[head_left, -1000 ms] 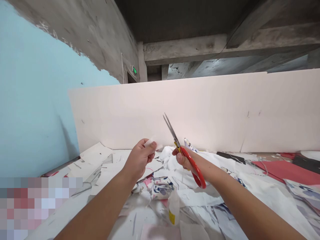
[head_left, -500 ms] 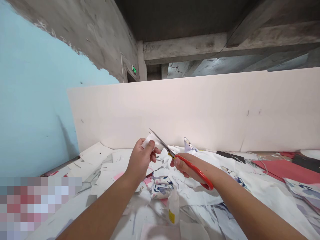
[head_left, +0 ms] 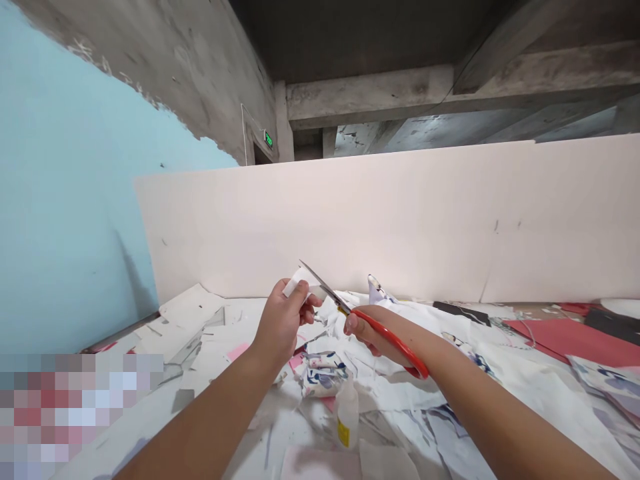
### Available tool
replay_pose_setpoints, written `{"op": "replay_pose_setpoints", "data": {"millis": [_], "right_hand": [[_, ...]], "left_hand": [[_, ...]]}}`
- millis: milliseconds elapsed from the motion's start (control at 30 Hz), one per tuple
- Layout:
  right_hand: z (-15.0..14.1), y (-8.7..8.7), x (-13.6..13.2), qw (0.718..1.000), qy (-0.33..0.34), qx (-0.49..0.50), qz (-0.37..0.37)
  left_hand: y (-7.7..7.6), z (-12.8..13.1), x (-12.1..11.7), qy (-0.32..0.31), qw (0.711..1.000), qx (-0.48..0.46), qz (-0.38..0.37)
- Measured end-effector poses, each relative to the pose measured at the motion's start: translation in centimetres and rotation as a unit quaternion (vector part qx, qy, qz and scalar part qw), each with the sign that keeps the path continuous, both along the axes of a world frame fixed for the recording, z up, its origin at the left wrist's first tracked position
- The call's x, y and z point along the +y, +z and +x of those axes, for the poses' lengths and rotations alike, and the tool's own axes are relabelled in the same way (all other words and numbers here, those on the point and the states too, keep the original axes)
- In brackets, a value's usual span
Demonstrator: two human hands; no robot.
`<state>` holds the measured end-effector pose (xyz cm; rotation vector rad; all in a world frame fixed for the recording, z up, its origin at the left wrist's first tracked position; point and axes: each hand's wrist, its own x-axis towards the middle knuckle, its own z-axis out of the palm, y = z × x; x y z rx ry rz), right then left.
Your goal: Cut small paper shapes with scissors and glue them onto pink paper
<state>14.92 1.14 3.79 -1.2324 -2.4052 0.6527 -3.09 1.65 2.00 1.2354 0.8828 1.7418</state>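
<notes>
My left hand (head_left: pixel 285 313) pinches a small white piece (head_left: pixel 300 279), paper or cloth, between thumb and fingers. Red-handled scissors (head_left: pixel 387 337) are gripped in my right hand (head_left: pixel 370 330), their blades pointing up and to the left. The blades lie along the right edge of the white piece, with the tip just beyond its top; they look nearly closed. Below the hands lies a small floral-patterned fabric bundle (head_left: pixel 323 373). In front of it a clear squeeze bottle (head_left: pixel 347 413) with a yellow label stands upright.
White paper sheets (head_left: pixel 193 310) are piled at the left, and white cloth (head_left: pixel 425 333) spreads over the right. Red sheets (head_left: pixel 575 340) and a dark piece (head_left: pixel 463 313) lie farther right. A tall white panel (head_left: pixel 320 227) closes off the back, meeting a blue wall (head_left: pixel 75 200) on the left.
The scissor blades have come slightly closer together beside the white piece, and the handles have shifted a little. My left hand stays almost still.
</notes>
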Motion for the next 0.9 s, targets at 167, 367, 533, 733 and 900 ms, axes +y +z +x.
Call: {"op": "replay_pose_setpoints", "data": {"millis": [167, 367, 533, 733, 900], "right_hand": [[-0.04, -0.10, 0.05, 1.000, -0.013, 0.009, -0.012], [-0.21, -0.17, -0.05, 1.000, -0.019, 0.020, -0.015], [-0.29, -0.44, 0.22, 0.999, -0.014, 0.046, -0.012], [-0.30, -0.50, 0.37, 0.999, -0.023, 0.040, -0.026], [-0.35, -0.42, 0.23, 0.998, -0.030, 0.043, -0.030]], "left_hand": [[0.28, 0.30, -0.34, 0.002, 1.000, 0.000, -0.008], [0.17, 0.26, -0.33, -0.002, 1.000, 0.003, -0.011], [0.03, 0.22, -0.23, -0.005, 1.000, 0.007, -0.006], [0.31, 0.30, -0.45, -0.003, 1.000, 0.005, -0.010], [0.36, 0.28, -0.50, -0.002, 1.000, 0.001, -0.012]]}}
